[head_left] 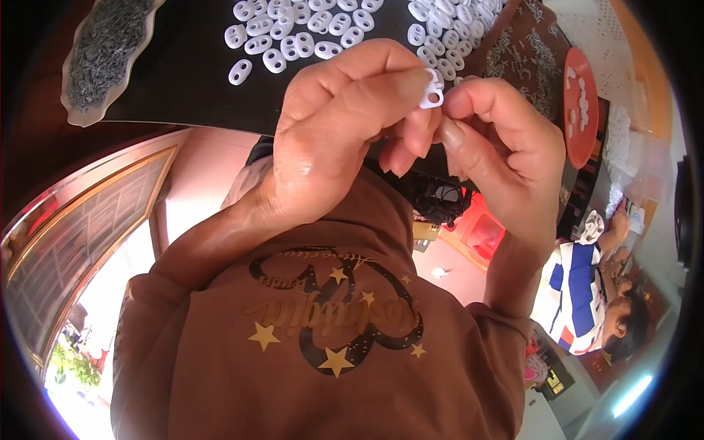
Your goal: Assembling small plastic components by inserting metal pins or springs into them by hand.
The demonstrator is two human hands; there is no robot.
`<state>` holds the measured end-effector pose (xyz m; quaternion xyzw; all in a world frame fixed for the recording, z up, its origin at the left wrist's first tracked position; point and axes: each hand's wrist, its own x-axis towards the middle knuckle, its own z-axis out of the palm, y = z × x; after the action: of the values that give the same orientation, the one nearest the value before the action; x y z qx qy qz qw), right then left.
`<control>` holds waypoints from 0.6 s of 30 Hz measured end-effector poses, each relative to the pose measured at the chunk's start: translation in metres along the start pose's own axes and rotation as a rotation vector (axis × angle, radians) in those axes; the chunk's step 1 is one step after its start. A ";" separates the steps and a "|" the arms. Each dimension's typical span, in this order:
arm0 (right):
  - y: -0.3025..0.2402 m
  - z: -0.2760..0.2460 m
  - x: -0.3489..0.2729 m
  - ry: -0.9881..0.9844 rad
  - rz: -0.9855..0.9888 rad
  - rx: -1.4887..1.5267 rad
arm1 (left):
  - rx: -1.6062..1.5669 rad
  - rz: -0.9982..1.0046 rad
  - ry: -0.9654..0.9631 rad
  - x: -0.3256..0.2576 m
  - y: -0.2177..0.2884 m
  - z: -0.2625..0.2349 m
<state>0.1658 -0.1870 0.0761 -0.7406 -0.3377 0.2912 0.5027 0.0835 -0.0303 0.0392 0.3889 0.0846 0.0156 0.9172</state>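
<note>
Up over the table's near edge, my left hand (345,117) pinches a white two-hole plastic cord lock (433,94) between thumb and fingers. Close on its right is my right hand (506,143), thumb and forefinger pressed together at the lock's side. Whatever sits between those right fingertips is too small or hidden to make out. Beyond my hands, a loose pile of similar white oval cord locks (293,33) lies on the dark table (183,81). A second, denser heap of cord locks (455,29) is just right of it.
At the far left stands a pale-rimmed tray (75,114) full of small grey springs. Right of the heaps, more springs are scattered on a brown surface (506,55). A red plate (571,143) holds small white parts. Another person (587,301) is at the right.
</note>
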 end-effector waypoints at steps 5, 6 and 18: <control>0.004 -0.005 -0.004 0.027 -0.032 -0.029 | 0.022 -0.007 -0.032 0.000 -0.002 0.000; 0.004 -0.006 -0.004 0.027 -0.043 -0.059 | 0.023 -0.015 -0.023 -0.001 -0.002 0.000; 0.006 0.011 0.001 0.211 -0.229 -0.138 | 0.050 -0.008 -0.014 -0.003 0.001 0.003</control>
<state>0.1594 -0.1813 0.0668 -0.7564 -0.3842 0.1288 0.5134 0.0810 -0.0316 0.0424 0.4114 0.0803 0.0070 0.9079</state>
